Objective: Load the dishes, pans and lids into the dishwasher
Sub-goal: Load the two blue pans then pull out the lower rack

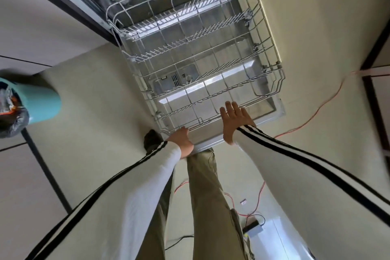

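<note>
Rack (279,82) sits out over the open dishwasher door (273,111), empty; no dishes, pans or lids in view, so loading looks unstarted. Left hand (181,138) curls over its near-left rail. Right hand (234,119) lies flat, fingers straight, on the near rail.

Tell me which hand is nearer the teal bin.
Left. The left hand holds the front-left corner of the rack, toward the teal bin; the right hand is farther right, over its front rim.
</note>
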